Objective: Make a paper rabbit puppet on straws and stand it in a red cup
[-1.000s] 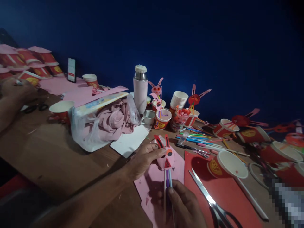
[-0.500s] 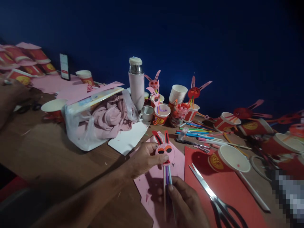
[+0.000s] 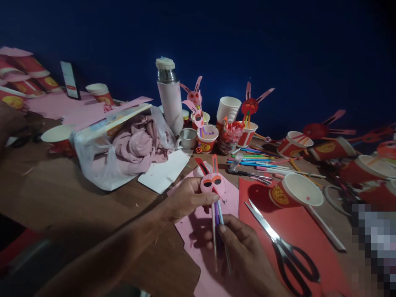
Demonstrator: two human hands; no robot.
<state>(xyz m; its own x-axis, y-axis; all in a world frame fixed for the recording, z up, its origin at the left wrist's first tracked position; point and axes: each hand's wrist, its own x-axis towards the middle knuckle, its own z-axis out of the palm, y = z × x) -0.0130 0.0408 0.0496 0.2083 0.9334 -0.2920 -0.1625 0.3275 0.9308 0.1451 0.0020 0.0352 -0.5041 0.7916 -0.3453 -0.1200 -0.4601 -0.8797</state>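
My left hand (image 3: 188, 197) pinches the lower edge of a paper rabbit head (image 3: 212, 185), which is round and pink with red ears, orange-lidded dark eyes and a red pointed mouth. Several thin sticks (image 3: 215, 235), white, purple and pale blue, hang below the head. My right hand (image 3: 238, 239) is closed round these sticks, thumb toward me. Under both hands lies a pink paper sheet (image 3: 188, 247). Beside it, on a red paper sheet (image 3: 256, 231), rest large scissors (image 3: 278, 243) with black handles, blades slightly apart. A paper cup (image 3: 293, 189) is tipped at the red sheet's far edge.
Behind stand a thermos (image 3: 170, 101), a metal mug (image 3: 187, 138), a cup stack (image 3: 228, 109) and finished rabbit puppets (image 3: 250, 106) in cups. Coloured sticks (image 3: 253, 161) lie before them. At left are a plastic bag (image 3: 102, 165), a phone (image 3: 70, 80) and another person's arm (image 3: 10, 123).
The view has shifted, so most things sit higher in the picture. My left thumb has slid down off the rabbit's face, uncovering its mouth. Both hands keep their hold.
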